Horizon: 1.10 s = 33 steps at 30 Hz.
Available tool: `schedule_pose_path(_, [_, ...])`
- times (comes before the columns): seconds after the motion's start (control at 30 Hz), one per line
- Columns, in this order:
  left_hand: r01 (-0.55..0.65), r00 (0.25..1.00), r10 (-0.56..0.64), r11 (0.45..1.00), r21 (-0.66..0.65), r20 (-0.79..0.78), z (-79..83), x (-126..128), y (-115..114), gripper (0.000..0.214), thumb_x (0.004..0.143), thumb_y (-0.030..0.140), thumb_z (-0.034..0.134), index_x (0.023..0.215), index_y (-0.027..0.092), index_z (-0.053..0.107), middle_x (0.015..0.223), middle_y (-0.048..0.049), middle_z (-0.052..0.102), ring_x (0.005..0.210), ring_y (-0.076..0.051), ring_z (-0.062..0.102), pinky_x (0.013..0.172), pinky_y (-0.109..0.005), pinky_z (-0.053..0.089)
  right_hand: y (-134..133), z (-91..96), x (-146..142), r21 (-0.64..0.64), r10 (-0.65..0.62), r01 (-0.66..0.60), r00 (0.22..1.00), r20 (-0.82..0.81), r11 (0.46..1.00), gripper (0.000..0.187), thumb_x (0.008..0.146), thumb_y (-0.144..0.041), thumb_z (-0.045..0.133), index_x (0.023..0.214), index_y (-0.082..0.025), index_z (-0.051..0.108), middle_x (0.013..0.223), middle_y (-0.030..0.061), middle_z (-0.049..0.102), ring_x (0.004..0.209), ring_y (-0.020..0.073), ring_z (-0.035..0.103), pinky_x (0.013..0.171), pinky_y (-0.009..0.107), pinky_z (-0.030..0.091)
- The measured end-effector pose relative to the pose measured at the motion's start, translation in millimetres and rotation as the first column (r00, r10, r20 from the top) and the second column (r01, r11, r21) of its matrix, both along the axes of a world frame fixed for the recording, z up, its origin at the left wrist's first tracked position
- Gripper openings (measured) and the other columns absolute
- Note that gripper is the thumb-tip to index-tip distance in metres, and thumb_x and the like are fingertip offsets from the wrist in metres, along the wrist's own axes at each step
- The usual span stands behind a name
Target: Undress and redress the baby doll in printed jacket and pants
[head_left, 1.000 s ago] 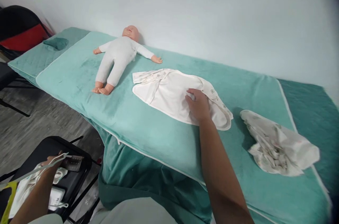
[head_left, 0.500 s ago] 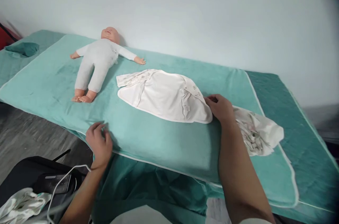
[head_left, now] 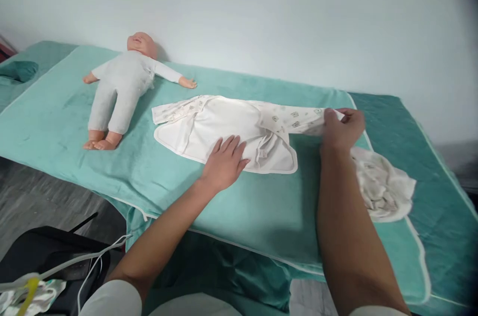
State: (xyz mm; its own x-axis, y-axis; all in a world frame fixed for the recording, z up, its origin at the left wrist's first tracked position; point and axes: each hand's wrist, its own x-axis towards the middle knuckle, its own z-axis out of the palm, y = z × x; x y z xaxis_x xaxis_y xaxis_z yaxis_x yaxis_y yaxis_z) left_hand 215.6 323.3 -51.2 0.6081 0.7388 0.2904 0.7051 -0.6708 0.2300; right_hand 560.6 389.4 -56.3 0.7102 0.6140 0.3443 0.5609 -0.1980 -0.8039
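Note:
A white baby shirt [head_left: 224,121] with small printed figures on its sleeves lies spread out on the green bed cover [head_left: 261,221]. My left hand [head_left: 224,161] rests flat on the lower middle of the shirt, fingers stretched out. At the end of the shirt's right sleeve, my right hand [head_left: 344,129] pinches the cuff, and the sleeve is drawn out straight. The left sleeve lies extended towards a baby doll [head_left: 125,77] in a white suit, on its back with arms out. Beside my right forearm is a crumpled printed white cloth [head_left: 386,186], partly hidden by the arm.
A pale wall [head_left: 261,17] runs along the bed's far side. At the lower left a black chair [head_left: 48,241] holds another printed cloth [head_left: 48,293], with a white cable [head_left: 89,276] crossing over it. The bed has a face hole [head_left: 18,72] at its left end.
My right hand has moved up and right, pulling the sleeve out straight. My left hand has come from the bed's front edge onto the shirt. The view has shifted slightly.

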Motion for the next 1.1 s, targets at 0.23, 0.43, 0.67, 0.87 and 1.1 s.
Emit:
schedule_pose_path(0.23, [0.040,0.998,-0.040,0.999,-0.001,-0.051,2.8,-5,0,0.053,0.109,0.045,0.033,0.151,0.020,0.053,0.165,-0.0089,0.047,0.155,-0.029,0.040,0.129,-0.055,0.032,-2,-12.4,-5,0.056,-0.034,0.023,0.978,0.207,0.998,0.022,0.079,-0.024,0.062,0.101,-0.027,0.056,0.112,0.0099,0.064,0.108,0.0301,0.063,0.105,0.056,0.050])
schedule_pose_path(0.43, [0.029,0.998,-0.030,0.999,-0.022,-0.052,0.9,-2,-1,0.061,0.107,0.053,0.035,0.156,0.019,0.047,0.168,-0.0103,0.041,0.158,-0.033,0.034,0.129,-0.062,0.026,-14,-1.4,-65,0.001,0.354,-0.379,0.865,0.356,0.925,0.024,0.085,-0.029,0.060,0.109,-0.022,0.062,0.119,0.0135,0.067,0.121,0.0313,0.060,0.106,0.053,0.049])
schedule_pose_path(0.67, [0.217,0.976,-0.217,0.976,-0.011,0.012,2.9,-10,-3,0.043,0.102,0.048,0.053,0.136,0.024,0.063,0.164,-0.0093,0.047,0.151,-0.031,0.042,0.127,-0.058,0.028,-42,18.2,-120,-0.057,0.619,-0.636,0.720,0.314,0.769,0.016,0.098,-0.035,0.056,0.088,-0.024,0.062,0.085,0.0045,0.066,0.082,0.0221,0.062,0.078,0.039,0.050])
schedule_pose_path(0.87, [0.167,0.980,-0.174,0.983,0.076,0.097,1.9,-11,-5,0.031,0.107,0.030,0.041,0.109,0.019,0.070,0.132,-0.0103,0.069,0.119,-0.024,0.062,0.095,-0.040,0.047,-81,13.9,-140,-0.185,0.734,-0.743,0.530,0.424,0.643,0.027,0.104,-0.035,0.053,0.080,-0.023,0.059,0.075,0.0028,0.064,0.076,0.0206,0.059,0.075,0.037,0.044])
schedule_pose_path(1.1, [0.062,0.991,-0.058,0.998,-0.031,0.117,5.3,-19,-6,0.047,0.110,0.045,0.035,0.092,0.018,0.069,0.089,-0.0058,0.073,0.088,-0.020,0.067,0.078,-0.036,0.044,-104,6.0,-151,-0.309,0.728,-0.718,0.389,0.565,0.623,0.038,0.106,-0.030,0.050,0.069,-0.021,0.055,0.061,0.0005,0.058,0.061,0.0175,0.054,0.072,0.035,0.042])
